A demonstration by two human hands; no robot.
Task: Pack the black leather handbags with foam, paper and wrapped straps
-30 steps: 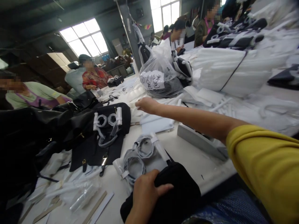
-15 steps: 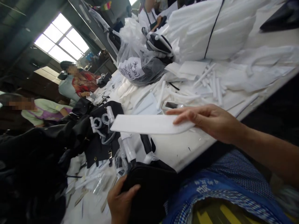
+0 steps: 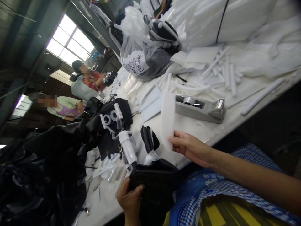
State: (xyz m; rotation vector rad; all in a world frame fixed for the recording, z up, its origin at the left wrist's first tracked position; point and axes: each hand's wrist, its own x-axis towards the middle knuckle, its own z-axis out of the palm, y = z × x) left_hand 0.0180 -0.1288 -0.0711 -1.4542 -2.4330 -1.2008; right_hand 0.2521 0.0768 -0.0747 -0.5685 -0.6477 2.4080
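Observation:
My left hand (image 3: 130, 199) grips the near corner of a black bag (image 3: 155, 185), thumb on its side. The bag leans at the table's front edge against my apron; its handle (image 3: 127, 147) is wrapped in white padding and clear film. Above the bag, my right hand (image 3: 185, 146) pinches the lower end of a flat white foam strip (image 3: 167, 121) with rounded corners. The strip stands nearly upright in view. Just behind it a grey tape dispenser (image 3: 202, 108) sits on the table, its left end partly covered by the strip.
More black bags (image 3: 113, 125) with wrapped handles are piled on the left. A clear plastic sack (image 3: 143, 62) with a handwritten label stands farther back. White foam tubes (image 3: 227, 73) and pale blue sheets (image 3: 150, 103) lie beyond the dispenser. Two people (image 3: 66, 106) (image 3: 92, 78) sit across the table.
My right hand has moved left and down, turning the foam strip from lying level to nearly upright. The tape dispenser has come into fuller view. My left hand still holds the bag.

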